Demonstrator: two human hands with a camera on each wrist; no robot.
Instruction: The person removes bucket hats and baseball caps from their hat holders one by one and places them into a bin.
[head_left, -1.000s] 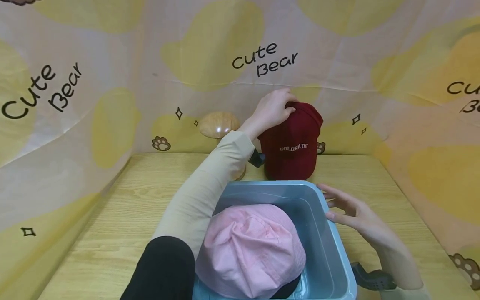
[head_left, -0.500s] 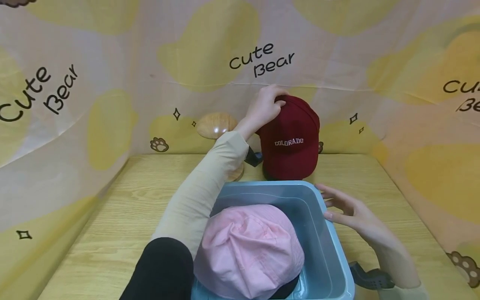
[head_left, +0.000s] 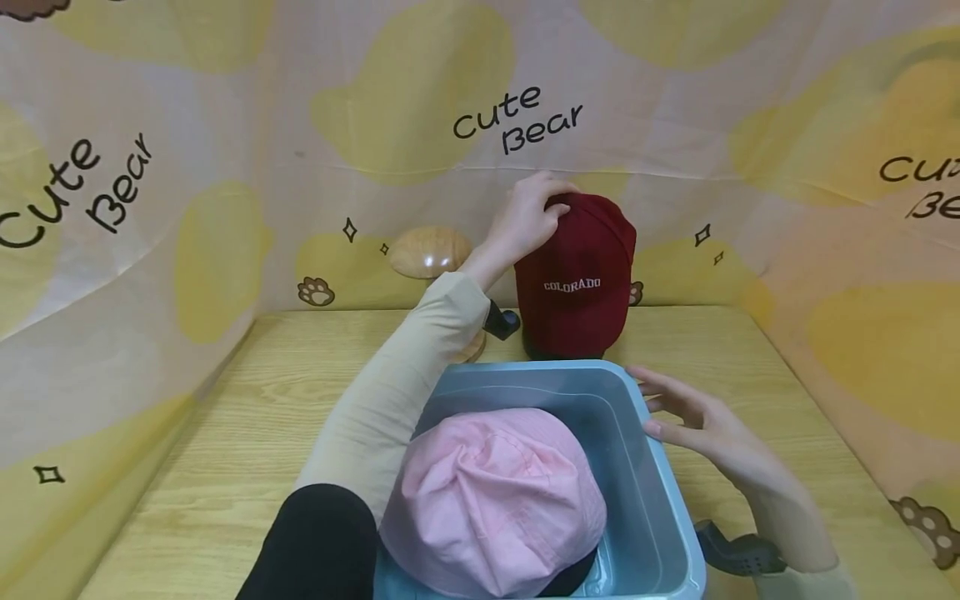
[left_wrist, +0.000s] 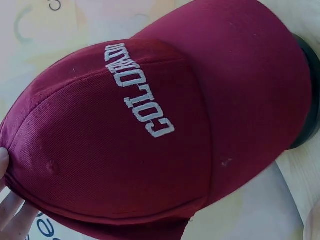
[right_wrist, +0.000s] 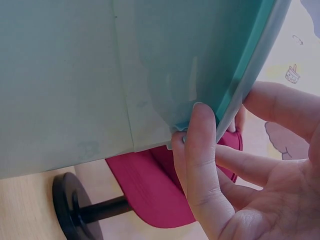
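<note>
At the back of the table, my left hand (head_left: 525,215) grips the top of a dark red baseball cap (head_left: 573,283) lettered "COLORADO", its brim pointing down. The left wrist view has the cap (left_wrist: 125,130) up close, fingertips (left_wrist: 4,162) at the crown's edge. In front stands a light blue plastic bin (head_left: 630,467), holding a crumpled pink cap (head_left: 498,500). My right hand (head_left: 705,425) rests against the bin's far right corner, fingers spread and loosely bent. In the right wrist view, those fingers (right_wrist: 200,150) touch the bin's outer wall and rim.
A black stand (right_wrist: 70,200) with a round base and a rod is below the red cap in the right wrist view. A wooden dome-topped stand (head_left: 429,252) is partly hidden behind my left forearm. Printed cloth (head_left: 420,100) walls in the wooden table.
The red cap rises slightly, then stays nearly still in my left hand, its crown tipping a little. The right hand keeps its place at the bin; the whole view drifts slightly.
</note>
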